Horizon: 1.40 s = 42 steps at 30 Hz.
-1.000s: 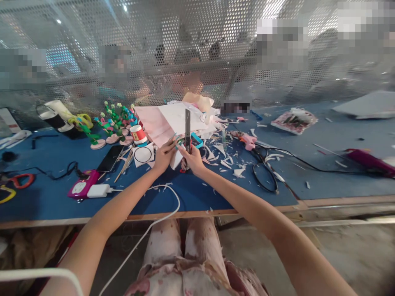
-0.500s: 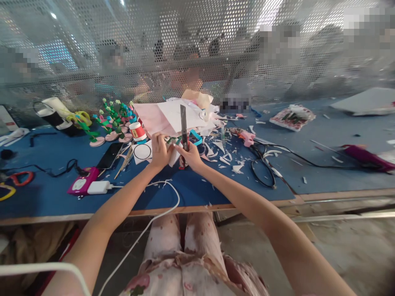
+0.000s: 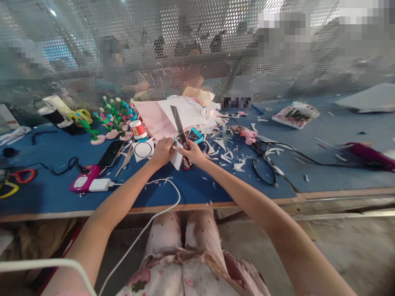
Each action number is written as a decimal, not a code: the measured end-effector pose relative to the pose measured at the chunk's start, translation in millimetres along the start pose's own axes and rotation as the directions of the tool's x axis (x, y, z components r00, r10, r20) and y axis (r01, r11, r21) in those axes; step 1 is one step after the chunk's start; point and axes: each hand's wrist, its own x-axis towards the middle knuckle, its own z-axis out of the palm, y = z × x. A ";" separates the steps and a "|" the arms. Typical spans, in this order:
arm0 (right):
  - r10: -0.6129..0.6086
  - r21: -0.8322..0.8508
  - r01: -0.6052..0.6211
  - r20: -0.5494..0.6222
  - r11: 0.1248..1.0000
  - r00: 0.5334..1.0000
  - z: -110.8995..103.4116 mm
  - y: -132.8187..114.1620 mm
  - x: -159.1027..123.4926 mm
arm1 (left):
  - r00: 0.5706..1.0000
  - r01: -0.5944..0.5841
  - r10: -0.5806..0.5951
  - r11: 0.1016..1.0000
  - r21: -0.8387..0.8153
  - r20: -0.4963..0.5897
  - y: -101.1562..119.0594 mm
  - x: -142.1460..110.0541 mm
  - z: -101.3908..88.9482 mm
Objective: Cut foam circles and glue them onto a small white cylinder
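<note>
My right hand is closed round a utility knife, whose long blade points up and away from me, leaning left. In my left hand is a white piece of card or foam, pinched right beside the knife handle. My fingers hide part of the piece, and I cannot tell whether the knife touches it. Left of that hand lies a white square with a black circle drawn on it. Behind my hands are large pale sheets and a blue tape-like ring.
White offcuts litter the blue table. On the left are small clay-like flower figures, a red-and-white cup, a phone, a magenta power block and scissors. Cables lie rightward; a perforated metal screen stands behind.
The knife blade has tilted from nearly upright to leaning left. My left hand has turned slightly, and the white piece now shows lower between my hands.
</note>
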 end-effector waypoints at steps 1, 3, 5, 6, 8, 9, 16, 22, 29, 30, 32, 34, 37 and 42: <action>0.004 0.004 -0.004 -0.003 1.000 1.000 0.1 0.8 0.4 | 1.000 -0.005 0.005 1.000 -0.016 -0.005 -0.9 0.3 0.2; 0.016 0.026 -0.016 -0.010 1.000 1.000 0.3 2.1 1.0 | 0.999 -0.001 -0.002 0.997 -0.072 -0.040 -2.2 0.8 0.9; 0.029 0.056 -0.028 -0.002 0.998 1.000 0.5 2.1 1.2 | 0.995 0.020 -0.036 0.987 -0.158 -0.094 -1.9 0.7 2.6; 0.031 0.071 -0.032 0.006 0.997 0.999 0.5 1.7 1.2 | 0.991 0.037 -0.063 0.977 -0.211 -0.121 -1.0 0.6 3.8; 0.031 0.102 -0.034 0.024 0.994 0.999 0.2 0.4 1.4 | 0.978 0.081 -0.138 0.942 -0.324 -0.156 1.4 0.8 6.4; 0.033 0.121 -0.037 0.034 0.992 0.999 -0.3 -0.1 1.8 | 0.969 0.114 -0.188 0.916 -0.384 -0.161 2.4 1.3 7.5; -0.007 0.252 0.000 0.029 0.968 1.000 -17.1 1.5 13.1 | 0.690 0.319 -0.703 0.511 -0.798 -0.174 -20.9 11.0 -1.1; -0.040 0.244 0.042 -0.014 0.969 0.999 -31.7 1.1 20.4 | 0.689 0.364 -0.714 0.488 -0.793 -0.123 -41.8 10.4 -3.3; -0.011 0.188 0.025 -0.078 0.982 0.997 -35.4 -2.0 18.7 | 0.782 0.370 -0.621 0.406 -0.836 0.045 -31.3 9.2 3.9; -0.015 0.180 0.035 -0.111 0.983 0.994 -35.9 -2.9 18.8 | 0.784 0.376 -0.616 0.376 -0.847 0.075 -29.4 9.4 3.5; -0.042 0.165 0.072 -0.177 0.984 0.983 -36.8 -4.8 19.1 | 0.793 0.379 -0.591 0.291 -0.878 0.147 -24.2 10.1 3.2; -0.076 0.150 0.111 -0.222 0.982 0.972 -37.1 -6.6 19.3 | 0.829 0.368 -0.517 0.214 -0.905 0.214 -17.4 10.9 3.9; -0.104 0.115 0.133 -0.233 0.984 0.967 -36.4 -9.0 19.1 | 0.881 0.345 -0.407 0.203 -0.916 0.241 -7.0 10.6 4.8; -0.119 0.116 0.153 -0.258 0.981 0.959 -34.8 -13.1 18.0 | 0.911 0.185 -0.403 0.588 -0.787 -0.087 -2.6 4.2 -2.0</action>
